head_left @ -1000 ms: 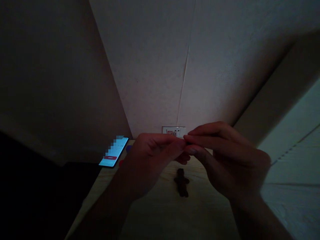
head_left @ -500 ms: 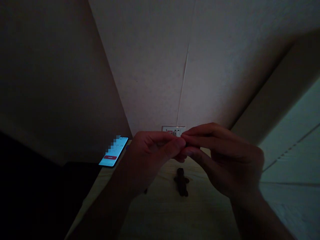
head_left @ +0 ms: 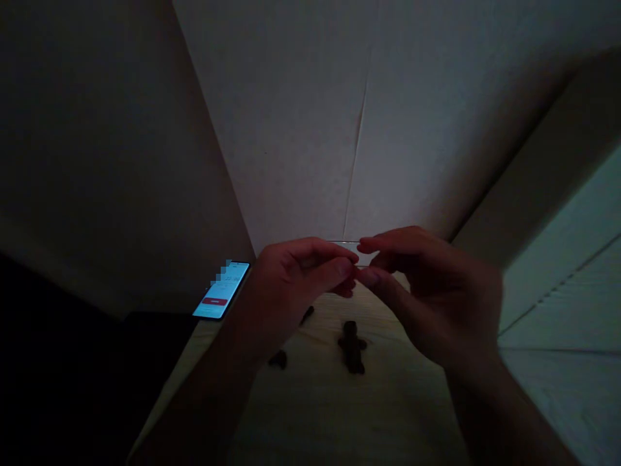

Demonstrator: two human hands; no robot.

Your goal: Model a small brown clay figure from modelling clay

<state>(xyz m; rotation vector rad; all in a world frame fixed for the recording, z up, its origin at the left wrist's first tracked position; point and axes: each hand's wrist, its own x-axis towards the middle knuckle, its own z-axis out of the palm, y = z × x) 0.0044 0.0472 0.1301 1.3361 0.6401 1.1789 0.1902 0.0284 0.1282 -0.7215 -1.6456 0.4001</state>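
My left hand (head_left: 291, 285) is closed in a pinch, thumb against forefinger. Whatever sits between those fingertips, if anything, is too small and dark to make out. Close against it, my right hand (head_left: 427, 294) has its thumb tip by the left fingertips, while its forefinger is raised apart from the thumb. Below the hands, a small dark figure (head_left: 352, 349) with a head, stubby arms and a body lies on the wooden tabletop (head_left: 339, 414). Two dark lumps, one small piece (head_left: 307, 315) and another piece (head_left: 279, 359), lie beside my left wrist, partly covered by it.
A phone (head_left: 220, 291) with a lit screen lies at the table's left edge near the wall. Behind the hands, a wall socket plate (head_left: 350, 248) is mostly covered. Pale panels (head_left: 572, 285) stand on the right. The room is dim.
My right forefinger has lifted away from its thumb, opening the right hand's pinch. Both hands are slightly higher in view, and the dark pieces by my left wrist show more.
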